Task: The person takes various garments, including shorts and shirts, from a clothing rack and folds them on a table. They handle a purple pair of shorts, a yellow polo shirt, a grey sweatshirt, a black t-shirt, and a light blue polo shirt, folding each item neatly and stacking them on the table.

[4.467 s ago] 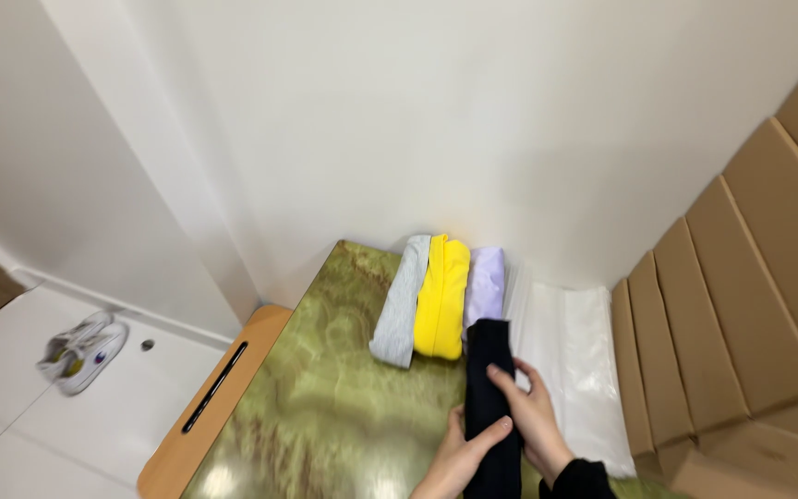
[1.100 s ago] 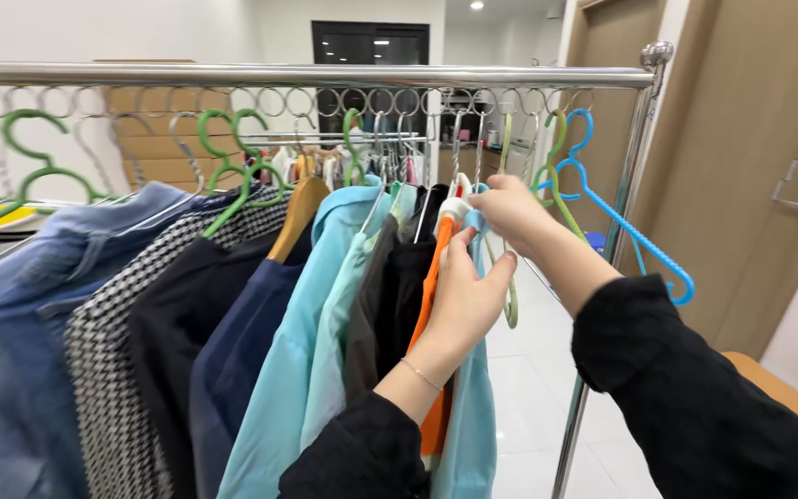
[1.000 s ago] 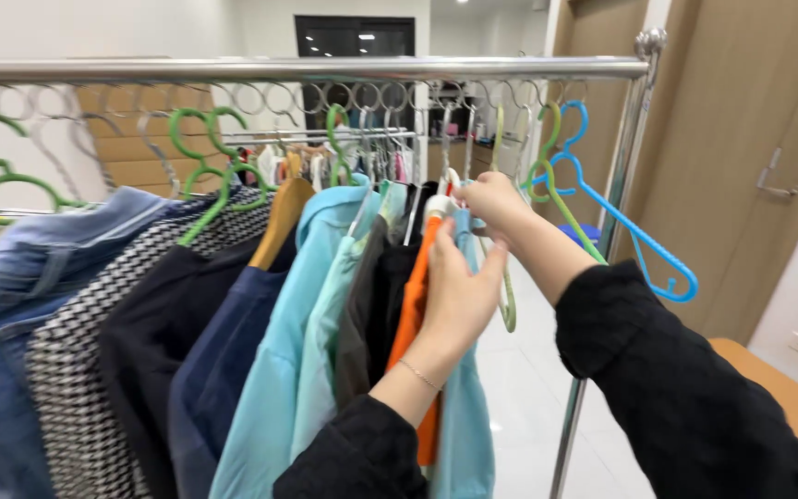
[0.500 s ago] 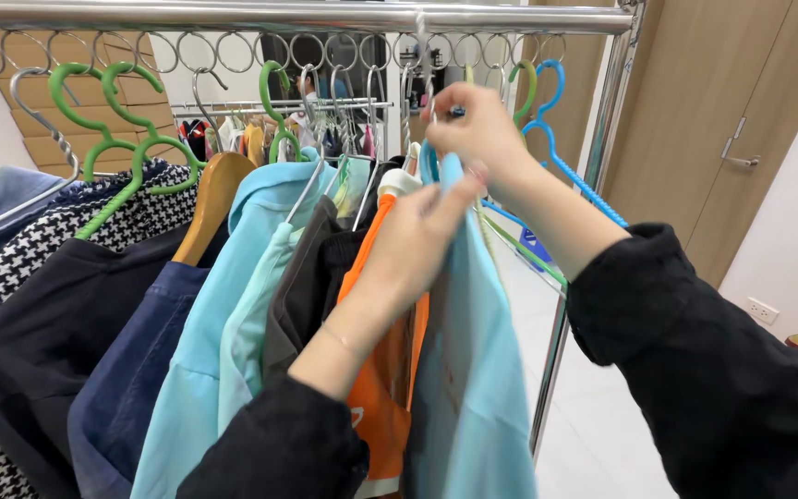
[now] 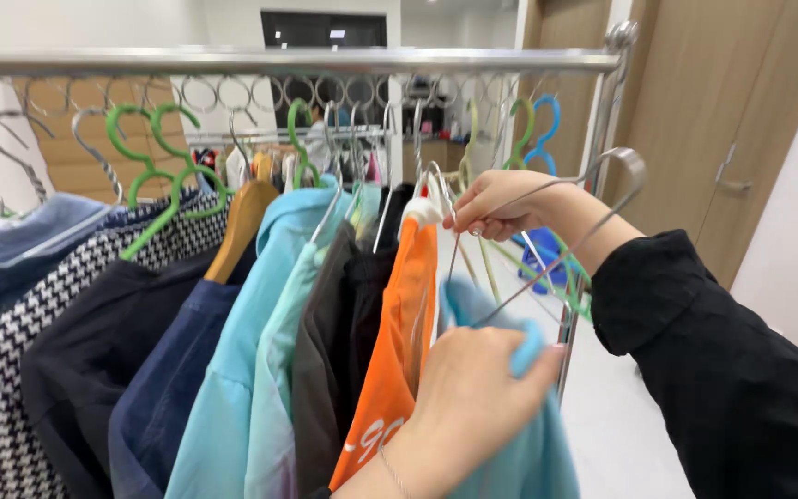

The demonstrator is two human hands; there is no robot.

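Everything here is placed against the steel rail (image 5: 325, 61) running across the top of the rack. Below it, toward its right end, the right hand (image 5: 496, 205) is pinching the neck of a wire hanger (image 5: 602, 199), fingers curled tight around the metal; the hook of that hanger is sitting clear of the rail, just under its end post. Lower down, well beneath the rail, the left hand (image 5: 477, 393) is gripping a bunched fold of the light blue garment (image 5: 528, 444), thumb and fingers pressed together on the cloth at the collar, where the hanger's sloping wire is passing into the fabric.

Hanging from the rail to the left of this garment are an orange top (image 5: 394, 351), a dark grey piece (image 5: 334, 342), two pale turquoise shirts (image 5: 251, 370), a navy jacket (image 5: 159, 397) on a wooden hanger (image 5: 237, 226), and a houndstooth coat (image 5: 39, 342). Green hangers (image 5: 154, 157) are hooking onto the rail's rings further left; a blue hanger (image 5: 547, 125) is dangling near the right end.

To handle this well, it seems wise that the left hand is keeping the collar gathered and steady while the right is guiding the wire, so one shoulder is slipping free at a time without stretching the neckline. Keeping the hook away from the neighbouring hangers below the rail should avoid tangling.
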